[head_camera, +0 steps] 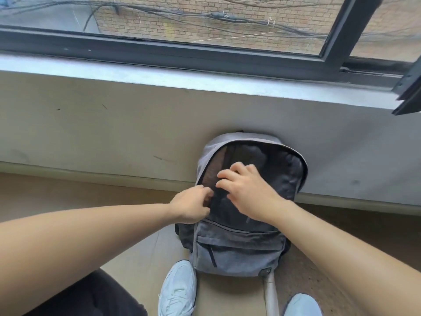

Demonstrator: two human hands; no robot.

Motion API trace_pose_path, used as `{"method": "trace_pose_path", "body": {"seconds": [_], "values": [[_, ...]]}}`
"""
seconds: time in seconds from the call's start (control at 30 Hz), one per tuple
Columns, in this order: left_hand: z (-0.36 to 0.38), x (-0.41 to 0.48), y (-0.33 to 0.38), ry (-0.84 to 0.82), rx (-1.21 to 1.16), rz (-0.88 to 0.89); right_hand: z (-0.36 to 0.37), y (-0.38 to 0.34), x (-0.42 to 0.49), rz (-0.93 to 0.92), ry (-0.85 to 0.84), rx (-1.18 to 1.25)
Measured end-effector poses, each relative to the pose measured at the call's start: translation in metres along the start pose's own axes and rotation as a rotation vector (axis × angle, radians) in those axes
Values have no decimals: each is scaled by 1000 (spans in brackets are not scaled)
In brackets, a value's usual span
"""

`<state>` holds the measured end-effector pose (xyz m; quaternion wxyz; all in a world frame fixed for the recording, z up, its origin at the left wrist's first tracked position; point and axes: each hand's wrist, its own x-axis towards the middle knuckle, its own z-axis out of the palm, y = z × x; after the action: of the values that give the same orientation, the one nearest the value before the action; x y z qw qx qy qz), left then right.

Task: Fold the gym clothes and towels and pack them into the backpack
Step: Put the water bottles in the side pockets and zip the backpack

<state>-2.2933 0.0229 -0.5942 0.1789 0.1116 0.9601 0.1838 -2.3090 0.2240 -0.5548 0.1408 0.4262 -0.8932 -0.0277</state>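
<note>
Grey backpack (pixel 239 254) stands on the floor, leaning against the wall (pixel 91 124) under the window sill (pixel 159 74), right between the person's pale shoes (pixel 177 290). Both bare arms reach forward and down, and both hands are at its open main compartment. The left hand (pixel 191 205) is at the opening's left edge, fingers curled in and pinching the rim of the bag. The right hand (pixel 246 192) lies palm down over the dark cloth (pixel 282 172) inside, fingers spread and lightly bent. I cannot tell whether they grip it or only rest there.
</note>
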Motion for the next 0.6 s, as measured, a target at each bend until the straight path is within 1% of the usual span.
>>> {"method": "trace_pose_path", "body": {"seconds": [0.07, 0.17, 0.23, 0.33, 0.47, 0.6], "values": [[4, 2, -1, -73, -88, 61, 4, -5, 2, -9, -105, -33], [5, -3, -7, -88, -16, 170, 7, -1, -2, -22, -213, -77], [3, -5, -12, -67, 17, 178, 8, 1, -11, -18, -252, -107], [6, -1, -15, -25, -37, 106, 11, 1, -23, -2, -274, -134], [16, 9, -8, -103, -206, -42, 15, -3, -32, 10, -271, -178], [22, 22, 0, -112, -368, -150, 14, -4, -38, 14, -263, -176]]}}
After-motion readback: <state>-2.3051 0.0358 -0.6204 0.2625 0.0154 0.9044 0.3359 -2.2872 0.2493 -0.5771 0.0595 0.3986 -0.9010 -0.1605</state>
